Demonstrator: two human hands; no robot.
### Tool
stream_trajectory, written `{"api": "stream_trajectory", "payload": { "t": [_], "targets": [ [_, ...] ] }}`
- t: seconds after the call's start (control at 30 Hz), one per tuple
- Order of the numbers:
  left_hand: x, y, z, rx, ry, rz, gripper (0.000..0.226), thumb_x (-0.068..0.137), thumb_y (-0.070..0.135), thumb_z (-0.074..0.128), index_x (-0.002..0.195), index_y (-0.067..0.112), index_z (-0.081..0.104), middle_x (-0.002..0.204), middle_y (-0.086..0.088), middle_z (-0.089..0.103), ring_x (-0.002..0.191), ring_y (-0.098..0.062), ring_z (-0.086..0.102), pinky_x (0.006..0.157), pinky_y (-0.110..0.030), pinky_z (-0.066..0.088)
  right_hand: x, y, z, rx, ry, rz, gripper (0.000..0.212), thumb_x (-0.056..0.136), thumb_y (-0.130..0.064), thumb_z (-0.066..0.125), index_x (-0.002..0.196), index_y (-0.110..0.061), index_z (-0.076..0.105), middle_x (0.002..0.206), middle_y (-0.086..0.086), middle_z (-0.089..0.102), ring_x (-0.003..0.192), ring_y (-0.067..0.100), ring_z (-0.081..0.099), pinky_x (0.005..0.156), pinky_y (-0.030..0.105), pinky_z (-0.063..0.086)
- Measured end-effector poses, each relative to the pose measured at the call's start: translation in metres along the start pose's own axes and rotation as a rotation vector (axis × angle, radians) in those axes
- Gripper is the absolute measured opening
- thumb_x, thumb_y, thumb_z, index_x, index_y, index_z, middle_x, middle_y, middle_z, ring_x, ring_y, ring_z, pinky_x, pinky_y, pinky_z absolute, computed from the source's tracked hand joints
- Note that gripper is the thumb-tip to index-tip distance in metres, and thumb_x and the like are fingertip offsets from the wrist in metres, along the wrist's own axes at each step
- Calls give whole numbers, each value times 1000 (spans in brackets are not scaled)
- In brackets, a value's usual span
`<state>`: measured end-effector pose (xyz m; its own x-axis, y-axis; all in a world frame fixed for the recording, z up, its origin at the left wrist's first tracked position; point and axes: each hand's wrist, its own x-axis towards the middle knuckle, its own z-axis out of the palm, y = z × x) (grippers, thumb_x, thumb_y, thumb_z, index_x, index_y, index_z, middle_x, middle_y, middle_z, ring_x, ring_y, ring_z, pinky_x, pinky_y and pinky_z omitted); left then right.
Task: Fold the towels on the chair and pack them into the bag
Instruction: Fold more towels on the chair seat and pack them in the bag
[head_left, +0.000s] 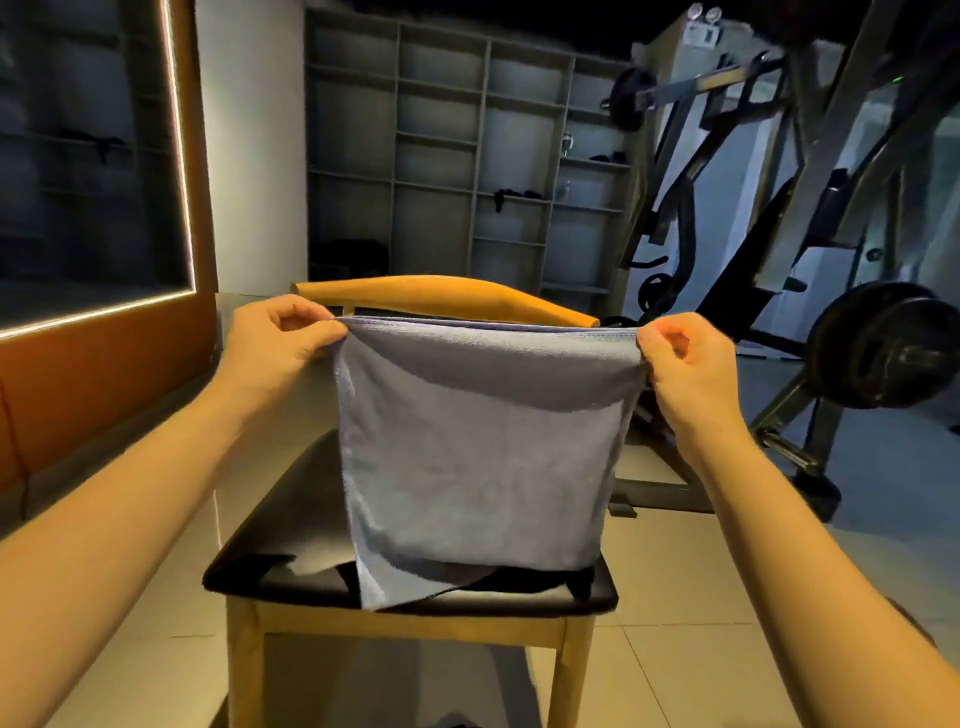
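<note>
Your left hand (283, 338) and right hand (685, 364) pinch the towel (478, 457) by its top corners; loosen either and it drops askew onto the chair (291, 545).

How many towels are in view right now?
1. The grey-blue terry towel hangs over the black-seated wooden chair, pinched at its top corners by the left hand and right hand. Others may lie hidden behind it.

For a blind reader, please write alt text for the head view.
The left hand and right hand each pinch a top corner of a grey-blue towel, holding it spread over a chair with a black seat. Shelves and a weight machine stand behind.
</note>
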<state>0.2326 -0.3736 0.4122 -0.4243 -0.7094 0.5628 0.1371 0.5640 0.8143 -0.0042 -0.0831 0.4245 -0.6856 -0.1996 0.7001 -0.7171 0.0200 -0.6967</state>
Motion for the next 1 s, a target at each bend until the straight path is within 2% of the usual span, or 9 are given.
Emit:
{"api": "stream_trajectory", "payload": {
  "t": [0.07, 0.2, 0.3, 0.4, 0.5, 0.6, 0.67, 0.83, 1.0],
  "targets": [
    [10, 12, -11, 6, 26, 46, 12, 93, 24, 74, 101, 14, 75, 100, -2, 74, 99, -22, 69, 90, -39, 58, 6, -18, -4, 100, -11, 8, 9, 100, -21, 63, 97, -18, 70, 86, -10, 67, 70, -6, 59, 56, 11, 45],
    [26, 22, -31, -8, -12, -20, 8, 87, 18, 80, 93, 13, 78, 96, -8, 75, 98, -28, 70, 90, -45, 59, 10, -44, -8, 291, -50, 42, 11, 99, -15, 66, 105, -14, 74, 83, -1, 72, 57, 6, 54, 49, 19, 46],
    [34, 25, -40, 38, 1, -77, 7, 85, 21, 82, 87, 16, 78, 91, -7, 74, 94, -23, 66, 84, -40, 55, 10, -51, -6, 181, -127, -13, 11, 98, -10, 66, 103, -7, 75, 81, 12, 73, 54, 12, 59, 51, 26, 52],
    [36, 29, -46, -5, 6, -129, 7, 86, 16, 80, 90, 11, 77, 88, -7, 72, 86, -21, 63, 77, -35, 52, 9, -60, -5, 26, -164, -114, 9, 100, -10, 63, 93, -8, 69, 74, 11, 68, 52, 19, 61, 48, 28, 54],
    [32, 29, -52, -51, -66, -166, 8, 90, 15, 76, 96, 10, 75, 95, -8, 73, 95, -23, 68, 83, -36, 53, 7, -67, 0, -139, -163, -202, 10, 103, -15, 58, 95, -12, 63, 81, 4, 65, 61, 16, 59, 46, 17, 46],
    [26, 24, -60, -29, -93, -144, 6, 91, 17, 76, 94, 12, 75, 100, -8, 72, 101, -25, 68, 92, -42, 55, 7, -69, 1, -178, -140, -217, 9, 104, -18, 57, 96, -16, 61, 82, -2, 64, 66, 10, 56, 57, 22, 43],
    [21, 22, -64, -42, -91, -129, 5, 91, 17, 76, 92, 13, 75, 99, -8, 73, 102, -25, 68, 93, -42, 57, 6, -71, -1, -126, -129, -187, 8, 103, -18, 59, 96, -17, 63, 83, -3, 65, 69, 10, 58, 59, 24, 45],
    [17, 23, -69, -167, -105, -119, 5, 92, 10, 72, 94, 14, 74, 99, -6, 72, 105, -27, 70, 92, -38, 60, -9, -73, -5, 57, -112, -85, 11, 101, -15, 61, 106, -12, 70, 84, 7, 69, 55, 13, 57, 46, 24, 46],
    [17, 31, -66, -320, -206, -152, 16, 97, 7, 63, 93, 15, 76, 91, 1, 75, 99, -20, 70, 77, -25, 61, -14, -68, -14, 294, -106, -40, 13, 101, -13, 61, 100, -4, 71, 74, 11, 64, 49, 12, 47, 42, 23, 37]
  ]
}}
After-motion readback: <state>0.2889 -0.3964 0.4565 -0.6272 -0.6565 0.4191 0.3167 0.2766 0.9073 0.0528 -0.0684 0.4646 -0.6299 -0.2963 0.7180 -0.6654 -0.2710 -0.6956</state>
